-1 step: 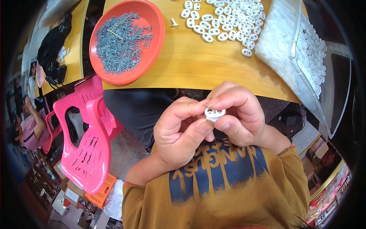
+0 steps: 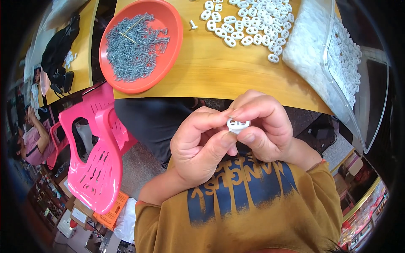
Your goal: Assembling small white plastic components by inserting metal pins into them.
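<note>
Over my lap, close to the table's front edge, a small white two-hole cord lock (image 2: pixel 238 126) is pinched between both hands. My left hand (image 2: pixel 200 145) is closed, thumb and fingertips pressing on its left side. My right hand (image 2: pixel 268 126) grips it from the right in the same way. The fingertips cover parts of its rim, and its upper face with the openings shows. On the table beyond lie many loose white two-hole pieces (image 2: pixel 252 30). Left of them, a round red plate (image 2: pixel 174 50) holds a heap of small grey metal springs (image 2: pixel 130 50).
A clear plastic bin (image 2: pixel 310 69) full of white pieces stands at the right of the wooden table (image 2: pixel 211 76). A small white pin-shaped piece (image 2: pixel 193 25) lies beside the plate. Pink plastic chairs (image 2: pixel 95 173) stand at my left; farther left sits another person (image 2: pixel 40 141).
</note>
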A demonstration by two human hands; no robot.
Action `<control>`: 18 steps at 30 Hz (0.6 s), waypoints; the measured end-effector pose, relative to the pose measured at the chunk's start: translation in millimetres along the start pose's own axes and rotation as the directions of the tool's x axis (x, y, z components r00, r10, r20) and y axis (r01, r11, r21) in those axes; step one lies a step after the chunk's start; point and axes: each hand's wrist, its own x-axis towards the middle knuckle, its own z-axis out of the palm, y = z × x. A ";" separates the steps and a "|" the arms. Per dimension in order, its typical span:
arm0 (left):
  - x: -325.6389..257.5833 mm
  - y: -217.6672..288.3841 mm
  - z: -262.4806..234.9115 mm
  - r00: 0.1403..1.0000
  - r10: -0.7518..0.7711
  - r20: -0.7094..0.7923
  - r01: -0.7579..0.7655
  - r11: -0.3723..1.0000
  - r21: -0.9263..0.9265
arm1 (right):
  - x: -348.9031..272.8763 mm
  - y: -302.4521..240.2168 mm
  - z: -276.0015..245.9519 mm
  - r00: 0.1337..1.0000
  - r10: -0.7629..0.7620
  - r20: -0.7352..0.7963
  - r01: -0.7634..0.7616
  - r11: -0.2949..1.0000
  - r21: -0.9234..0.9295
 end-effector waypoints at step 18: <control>13.0 5.4 -3.1 0.976 -0.204 -0.077 0.194 0.974 -0.118 | 12.1 6.2 -6.3 0.991 -0.098 -0.092 0.079 0.978 -0.193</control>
